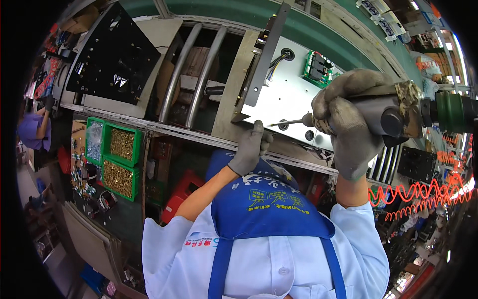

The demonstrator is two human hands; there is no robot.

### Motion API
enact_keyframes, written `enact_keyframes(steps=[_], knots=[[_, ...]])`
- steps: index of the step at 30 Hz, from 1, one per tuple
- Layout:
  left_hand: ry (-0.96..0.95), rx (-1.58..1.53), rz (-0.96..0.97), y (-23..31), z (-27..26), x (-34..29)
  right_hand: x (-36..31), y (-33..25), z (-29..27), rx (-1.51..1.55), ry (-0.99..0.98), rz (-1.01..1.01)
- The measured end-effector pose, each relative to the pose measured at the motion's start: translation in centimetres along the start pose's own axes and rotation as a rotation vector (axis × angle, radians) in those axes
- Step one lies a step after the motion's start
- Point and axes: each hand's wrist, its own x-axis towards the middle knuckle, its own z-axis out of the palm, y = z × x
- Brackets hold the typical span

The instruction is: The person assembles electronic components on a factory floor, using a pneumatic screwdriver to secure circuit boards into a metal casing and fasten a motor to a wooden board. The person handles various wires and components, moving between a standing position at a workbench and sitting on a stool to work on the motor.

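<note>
My right hand [351,119], in a grey work glove, is wrapped round a dark power screwdriver [386,117] with patterned tape at its rear. Its long thin bit [289,122] points left, low over a bright metal chassis [294,89]. My left hand [250,149], gloved too, is at the near edge of the chassis, just left of the bit's tip. One digit points up while the other fingers curl in; anything inside them is hidden. Along the left of the chassis stands a dark metal panel [265,62]. A green circuit board [317,69] sits farther back on it.
Metal rollers [181,72] run left of the chassis, with a black perforated panel [117,60] beyond. Green bins [119,179] of brass-coloured fasteners stand at the left. Orange coiled hoses [423,194] hang at the right. Another person [35,127] is at the far left.
</note>
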Motion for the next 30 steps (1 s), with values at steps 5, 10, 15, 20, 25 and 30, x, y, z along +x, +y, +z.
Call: enact_keyframes(steps=[5,10,15,20,25,30], knots=[[-0.029,0.023,-0.021,0.5,-0.1,0.0,-0.5,-0.2,1.1,0.217,0.160,0.013],[-0.039,-0.049,-0.036,0.2,-0.2,0.9,-1.3,-2.1,-1.7,0.339,0.176,0.009],[-0.034,-0.179,-0.068,-0.1,0.0,0.9,-4.4,-6.0,-6.7,0.285,0.237,0.033],[-0.044,-0.176,-0.119,-0.3,0.4,0.7,-8.9,-5.0,-11.0,0.100,0.479,-0.048],[0.008,-0.191,-0.129,0.0,1.0,0.6,-11.2,-3.5,-10.5,0.102,0.660,-0.025],[0.037,-0.171,-0.126,0.0,1.7,0.4,-12.3,-1.8,-10.2,0.080,0.677,-0.076]])
